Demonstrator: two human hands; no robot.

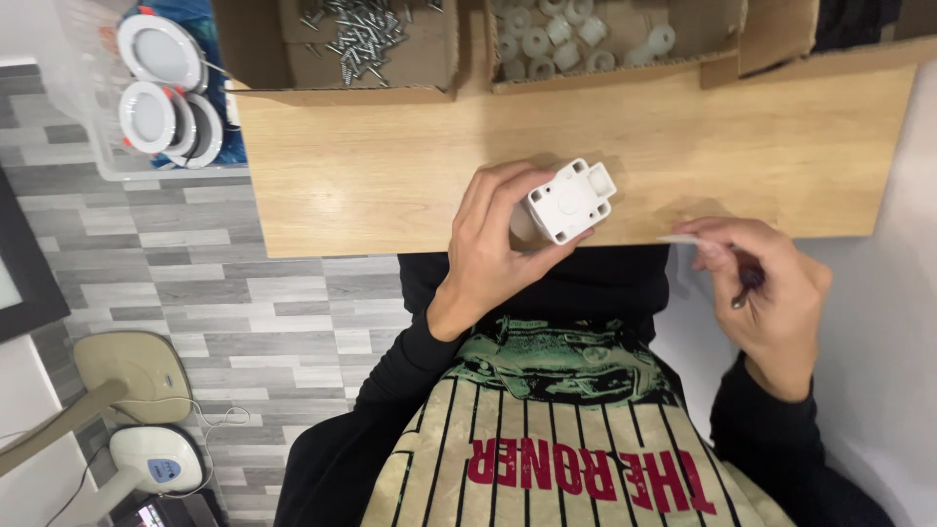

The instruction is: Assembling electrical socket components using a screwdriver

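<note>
My left hand (493,249) grips a white square plastic part (569,200) with a round boss and corner tabs, held upright at the near edge of the wooden table (390,166). My right hand (771,293) is to the right, off the table's front edge, closed around a dark-handled slim tool (747,286) with a small pale piece pinched at the fingertips. The two hands are apart.
At the table's far edge stand a cardboard box of metal screws (366,34) and a cardboard box of white plastic rings (566,39). A clear bin with round white light fittings (156,88) sits on the floor at left. Grey plank floor lies below.
</note>
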